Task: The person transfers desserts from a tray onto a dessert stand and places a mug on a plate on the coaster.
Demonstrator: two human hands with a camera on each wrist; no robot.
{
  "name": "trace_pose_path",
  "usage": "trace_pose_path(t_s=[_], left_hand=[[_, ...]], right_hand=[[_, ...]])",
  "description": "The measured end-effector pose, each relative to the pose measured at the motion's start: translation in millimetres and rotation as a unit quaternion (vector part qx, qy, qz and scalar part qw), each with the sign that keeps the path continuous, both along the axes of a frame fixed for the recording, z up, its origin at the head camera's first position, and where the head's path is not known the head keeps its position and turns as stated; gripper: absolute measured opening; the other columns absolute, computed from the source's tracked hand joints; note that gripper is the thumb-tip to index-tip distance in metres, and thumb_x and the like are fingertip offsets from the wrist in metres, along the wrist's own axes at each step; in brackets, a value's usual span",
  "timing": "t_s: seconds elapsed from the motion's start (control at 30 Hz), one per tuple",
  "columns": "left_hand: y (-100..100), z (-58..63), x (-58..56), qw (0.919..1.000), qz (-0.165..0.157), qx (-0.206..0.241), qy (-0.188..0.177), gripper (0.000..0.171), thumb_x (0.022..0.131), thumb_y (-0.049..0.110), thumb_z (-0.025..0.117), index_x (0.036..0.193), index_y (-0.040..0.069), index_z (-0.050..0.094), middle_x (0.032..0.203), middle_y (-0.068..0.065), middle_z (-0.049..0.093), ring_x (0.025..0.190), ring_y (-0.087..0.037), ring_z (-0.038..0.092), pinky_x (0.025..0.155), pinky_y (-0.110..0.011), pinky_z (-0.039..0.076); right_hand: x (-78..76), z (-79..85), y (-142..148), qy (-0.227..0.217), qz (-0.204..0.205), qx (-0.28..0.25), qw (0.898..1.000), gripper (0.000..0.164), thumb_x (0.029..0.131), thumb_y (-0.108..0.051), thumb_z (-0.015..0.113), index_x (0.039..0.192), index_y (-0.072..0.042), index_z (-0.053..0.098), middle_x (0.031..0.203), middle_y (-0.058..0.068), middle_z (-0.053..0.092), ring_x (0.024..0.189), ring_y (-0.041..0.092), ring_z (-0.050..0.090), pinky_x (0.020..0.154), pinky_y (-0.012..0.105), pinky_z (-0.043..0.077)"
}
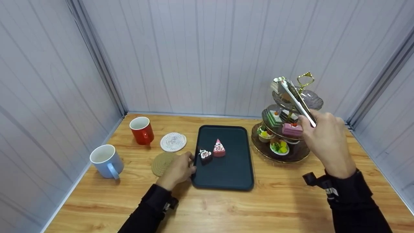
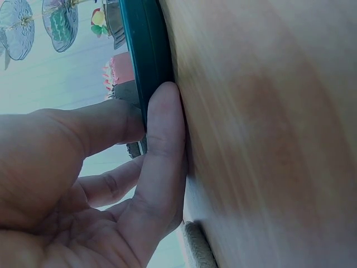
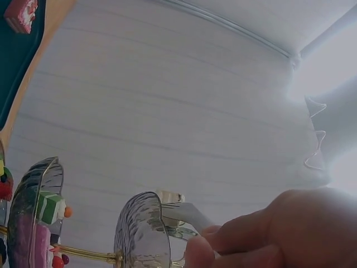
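My right hand [image 1: 328, 139] grips metal tongs [image 1: 299, 102] at the top of a tiered cake stand [image 1: 258, 144]. Between the tong tips is a small pale cake piece [image 1: 275, 85] with a white topping, over the rim of the top plate; the tongs partly hide it. On the left, my left hand [image 1: 179, 170] pinches the edge of a dark green tray [image 1: 229, 176], thumb at the rim and a finger low along its side near the tabletop. A chocolate cake slice [image 1: 206, 157] and a pink cake slice [image 1: 219, 149] sit on the tray.
Green-and-white cake [image 1: 274, 118] and pink cake [image 1: 292, 129] sit on the stand's middle plate, cupcakes [image 1: 279, 147] on the bottom one. Left of the tray lie a white coaster [image 1: 173, 141] and a tan coaster [image 1: 160, 163], beside a red mug [image 1: 142, 131] and a blue mug [image 1: 106, 161].
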State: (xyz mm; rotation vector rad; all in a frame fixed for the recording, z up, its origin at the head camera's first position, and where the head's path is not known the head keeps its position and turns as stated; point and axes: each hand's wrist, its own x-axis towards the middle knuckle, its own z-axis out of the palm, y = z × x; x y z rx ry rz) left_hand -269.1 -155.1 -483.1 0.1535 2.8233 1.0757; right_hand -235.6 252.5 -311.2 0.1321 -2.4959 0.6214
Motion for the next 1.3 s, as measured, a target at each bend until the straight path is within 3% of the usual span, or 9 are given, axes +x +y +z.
trace_pose_path(t_s=[0.2,0.33,0.8,1.0,1.3], left_hand=[[-0.5,0.1,0.3,0.9999,-0.005,0.000,0.008,0.029,0.095,0.006,0.074,0.122,0.002,0.065,0.085,-0.005,0.061,0.071,-0.018,0.061,0.059,-0.029,0.050],[-1.6,-0.4,0.4,0.9998,-0.010,-0.009,0.012,0.029,0.096,0.007,0.073,0.123,0.002,0.064,0.084,-0.004,0.061,0.069,-0.016,0.060,0.058,-0.028,0.048],[-0.8,-1.5,1.3,0.9999,-0.005,-0.004,0.012,0.029,0.096,0.006,0.074,0.123,0.002,0.064,0.084,-0.004,0.063,0.068,-0.017,0.061,0.057,-0.029,0.049],[-0.7,-1.4,0.9,0.9999,-0.003,0.000,0.014,0.029,0.095,0.006,0.075,0.122,0.002,0.064,0.084,-0.004,0.062,0.070,-0.017,0.060,0.058,-0.029,0.049],[-0.6,-0.8,1.1,0.9999,-0.004,-0.001,0.011,0.029,0.095,0.006,0.073,0.123,0.002,0.065,0.084,-0.004,0.061,0.068,-0.017,0.061,0.057,-0.028,0.049]], right_hand=[[-1.6,0.7,1.3,-0.009,-0.007,0.006,1.000,0.031,0.106,-0.025,0.064,0.111,0.003,0.077,0.064,0.009,0.053,0.049,0.019,0.041,0.042,0.029,0.025],[-1.0,1.5,1.1,-0.019,-0.009,0.001,1.000,0.030,0.106,-0.023,0.063,0.115,0.003,0.077,0.066,0.011,0.058,0.047,0.019,0.044,0.039,0.030,0.028],[1.0,5.5,-0.1,-0.092,-0.028,-0.001,0.995,0.032,0.108,-0.028,0.060,0.101,0.000,0.073,0.066,0.008,0.058,0.050,0.021,0.051,0.040,0.032,0.034],[1.6,5.1,1.0,-0.082,-0.024,0.001,0.996,0.032,0.107,-0.028,0.061,0.099,0.001,0.070,0.067,0.009,0.058,0.048,0.020,0.050,0.039,0.031,0.034],[3.2,3.3,3.9,-0.052,-0.029,0.005,0.998,0.036,0.106,-0.032,0.063,0.082,-0.005,0.066,0.065,0.007,0.055,0.055,0.024,0.052,0.045,0.033,0.034]])
